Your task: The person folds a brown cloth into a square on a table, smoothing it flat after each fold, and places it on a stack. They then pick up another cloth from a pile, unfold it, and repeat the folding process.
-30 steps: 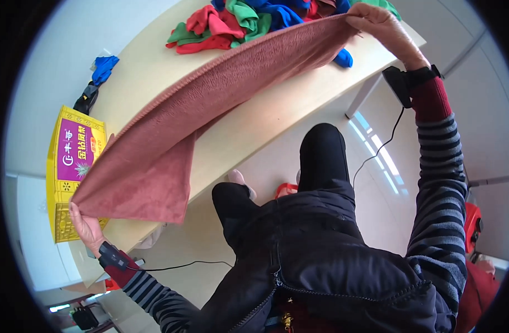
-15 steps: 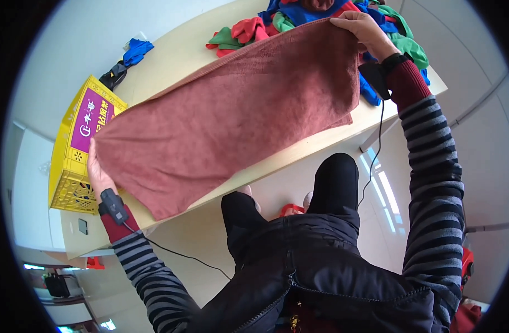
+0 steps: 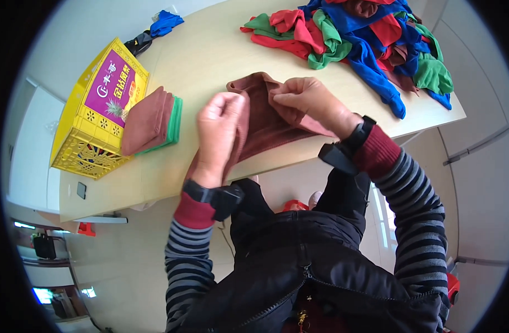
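1. Since the earlier frames, the reddish-brown towel (image 3: 265, 119) that was being stretched wide between the two hands is now gathered into a narrow, folded bundle, and the hands have come together near the middle of the frame.
2. The towel is sitting just above the centre of the picture, partly lying on the table (image 3: 210, 55) and partly hanging over its near edge.
3. The left hand (image 3: 221, 133) is closing around the towel's left side, fingers curled and gripping the cloth, with the towel draping down past the wrist.
4. The right hand (image 3: 313, 102) is pinching the towel's upper fold, fingers bent and clamping the fabric, touching the cloth just right of the left hand.
5. Both wrists are wearing black bands with small black devices, over red cuffs and grey-and-black striped sleeves.
6. To the left of the hands, a small stack of folded towels (image 3: 152, 119) is resting on the table, reddish-brown on top with a green one showing beneath.
7. Just beside that stack, at the left of the frame, a yellow plastic crate (image 3: 91, 139) is standing with a purple printed panel on top.
8. In the upper right, well apart from the hands, a loose pile of cloths (image 3: 371, 39) in blue, red and green is lying on the table.
9. At the upper left, beyond the crate, a blue cloth (image 3: 165, 22) is lying near the table's far edge.
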A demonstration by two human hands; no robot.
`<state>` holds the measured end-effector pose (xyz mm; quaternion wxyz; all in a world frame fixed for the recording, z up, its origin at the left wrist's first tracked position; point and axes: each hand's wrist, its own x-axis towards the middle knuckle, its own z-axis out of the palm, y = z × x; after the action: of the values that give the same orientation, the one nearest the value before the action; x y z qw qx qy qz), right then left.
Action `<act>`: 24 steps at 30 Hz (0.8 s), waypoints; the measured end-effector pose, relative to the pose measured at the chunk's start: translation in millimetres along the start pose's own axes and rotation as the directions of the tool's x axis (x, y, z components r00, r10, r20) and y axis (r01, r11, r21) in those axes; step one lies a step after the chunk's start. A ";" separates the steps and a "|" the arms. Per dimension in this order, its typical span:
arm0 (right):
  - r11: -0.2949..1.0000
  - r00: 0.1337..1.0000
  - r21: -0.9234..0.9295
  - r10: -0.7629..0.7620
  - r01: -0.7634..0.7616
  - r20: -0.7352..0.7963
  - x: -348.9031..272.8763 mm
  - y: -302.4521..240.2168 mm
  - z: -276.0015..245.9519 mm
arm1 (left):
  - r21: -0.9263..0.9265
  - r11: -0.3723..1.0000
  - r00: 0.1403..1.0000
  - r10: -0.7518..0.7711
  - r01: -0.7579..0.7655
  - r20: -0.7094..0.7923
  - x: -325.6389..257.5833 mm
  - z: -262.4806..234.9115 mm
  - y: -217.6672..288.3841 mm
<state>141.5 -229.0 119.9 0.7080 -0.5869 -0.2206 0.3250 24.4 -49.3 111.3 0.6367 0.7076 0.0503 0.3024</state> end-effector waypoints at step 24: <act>0.965 0.997 -0.254 0.058 -0.070 -0.054 -41.9 43.2 -0.9 | 0.560 0.682 0.876 0.439 -0.471 0.202 -66.9 46.8 -37.4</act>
<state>104.4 -255.5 80.6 0.6206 -0.6874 -0.2250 0.3028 4.9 -113.7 51.8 0.2888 0.8677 -0.0512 0.4013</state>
